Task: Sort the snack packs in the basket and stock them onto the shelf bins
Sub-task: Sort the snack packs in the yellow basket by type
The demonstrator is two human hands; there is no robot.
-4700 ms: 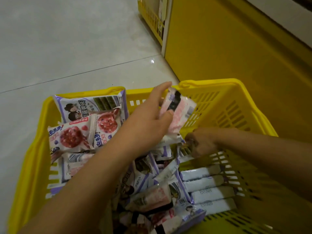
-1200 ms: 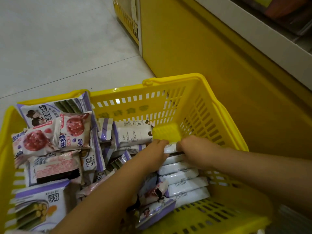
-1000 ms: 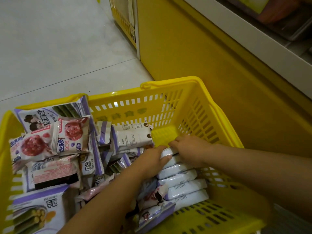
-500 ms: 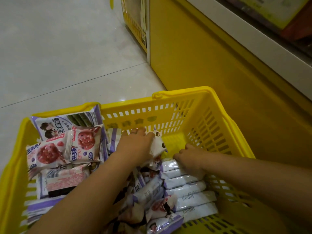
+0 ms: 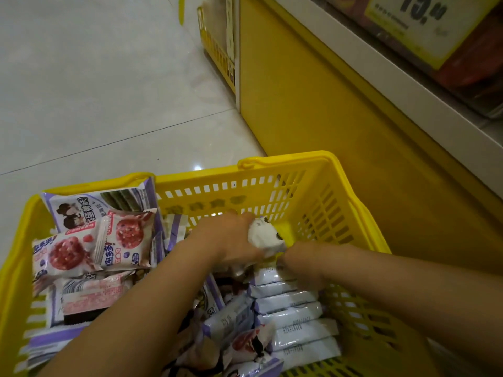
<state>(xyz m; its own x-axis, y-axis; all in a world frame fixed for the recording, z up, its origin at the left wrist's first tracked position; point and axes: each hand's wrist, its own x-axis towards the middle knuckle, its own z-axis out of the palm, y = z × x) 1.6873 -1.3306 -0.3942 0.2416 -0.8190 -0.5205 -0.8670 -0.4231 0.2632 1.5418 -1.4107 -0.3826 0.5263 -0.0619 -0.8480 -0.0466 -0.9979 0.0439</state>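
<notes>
A yellow plastic basket (image 5: 288, 161) on the floor holds several snack packs. My left hand (image 5: 231, 240) is closed around a small white pack (image 5: 265, 236) near the basket's far wall. My right hand (image 5: 299, 261) rests on the far end of a neat row of white and purple packs (image 5: 294, 319) stacked on edge along the right side; its fingers are hidden. Pink cookie packs (image 5: 95, 246) and a purple pack (image 5: 92, 208) lie loose on the left.
A yellow shelf base (image 5: 340, 137) rises right behind the basket, with a white shelf edge (image 5: 394, 85) and a yellow price tag (image 5: 419, 20) above. Another yellow basket (image 5: 215, 44) stands farther along. Grey tiled floor (image 5: 95, 91) spreads to the left.
My left hand has left the row, moved to the far wall and closed on a white pack, now lifted slightly toward my right hand. My right hand stays at the row's end.
</notes>
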